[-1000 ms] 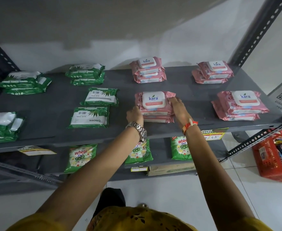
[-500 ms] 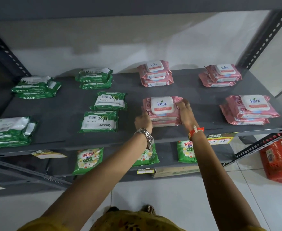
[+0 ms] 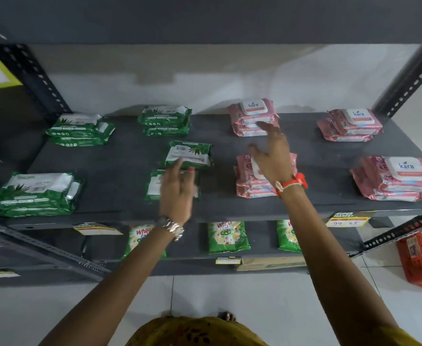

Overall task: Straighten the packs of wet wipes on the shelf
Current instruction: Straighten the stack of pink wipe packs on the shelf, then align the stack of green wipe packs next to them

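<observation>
From my head camera, looking down at the grey shelf [image 3: 120,171], I have both arms stretched out over the wet wipes. My left hand [image 3: 177,193] hovers at about nine o'clock from my right, fingers [image 3: 177,166] spread apart and holding nothing, above the two loose green packs [image 3: 188,154] in the middle of the shelf; these lie singly and a little askew, so I judge they want squaring next. My right hand [image 3: 273,158] reaches toward twelve o'clock, its fingers also apart and empty, crossing above the front pink stack [image 3: 245,186] and pointing at the rear pink stack [image 3: 251,118] by the wall, whose top pack sits slightly off its lower one. Motion blur keeps me from saying whether a fingertip touches that stack. Out at three o'clock two more pink stacks [image 3: 399,178] sit with their packs fanned, and at nine o'clock the green stacks [image 3: 37,193] rest in uneven piles, so much of the shelf looks to me not yet straightened. Below, detergent pouches [image 3: 227,236] stand on the lower shelf, apart from this job.
</observation>
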Action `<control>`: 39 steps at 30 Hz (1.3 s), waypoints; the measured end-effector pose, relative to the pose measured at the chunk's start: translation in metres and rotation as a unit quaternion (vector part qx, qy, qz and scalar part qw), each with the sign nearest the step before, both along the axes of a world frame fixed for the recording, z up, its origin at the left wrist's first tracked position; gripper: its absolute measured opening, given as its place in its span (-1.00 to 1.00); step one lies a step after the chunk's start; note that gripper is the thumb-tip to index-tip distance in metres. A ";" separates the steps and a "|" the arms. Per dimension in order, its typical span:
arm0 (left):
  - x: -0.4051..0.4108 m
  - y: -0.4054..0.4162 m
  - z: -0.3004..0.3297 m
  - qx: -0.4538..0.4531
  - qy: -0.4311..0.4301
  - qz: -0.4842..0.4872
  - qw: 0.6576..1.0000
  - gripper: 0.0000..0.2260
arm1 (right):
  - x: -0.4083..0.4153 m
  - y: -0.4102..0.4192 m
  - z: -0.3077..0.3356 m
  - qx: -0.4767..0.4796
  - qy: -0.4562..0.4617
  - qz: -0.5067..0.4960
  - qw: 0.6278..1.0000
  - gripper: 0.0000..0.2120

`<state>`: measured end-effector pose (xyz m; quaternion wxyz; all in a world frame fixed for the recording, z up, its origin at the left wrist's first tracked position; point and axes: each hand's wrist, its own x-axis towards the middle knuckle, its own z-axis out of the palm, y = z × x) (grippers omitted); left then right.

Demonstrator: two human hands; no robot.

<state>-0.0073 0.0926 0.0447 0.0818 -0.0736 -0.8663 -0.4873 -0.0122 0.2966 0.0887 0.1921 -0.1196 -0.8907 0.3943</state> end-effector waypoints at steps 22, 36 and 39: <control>-0.040 -0.165 -0.077 -0.384 -0.016 0.005 0.923 -0.32 | -0.093 -0.118 0.002 0.219 -0.213 0.204 0.930 -0.15; -0.045 -0.145 -0.042 -0.036 -0.085 0.116 0.989 -0.52 | -0.027 -0.144 -0.015 0.228 -0.171 0.232 0.930 -0.16; -0.068 -0.127 -0.020 0.150 -0.168 0.098 0.969 -0.61 | 0.012 -0.171 -0.014 -0.046 -0.124 0.204 0.970 -0.57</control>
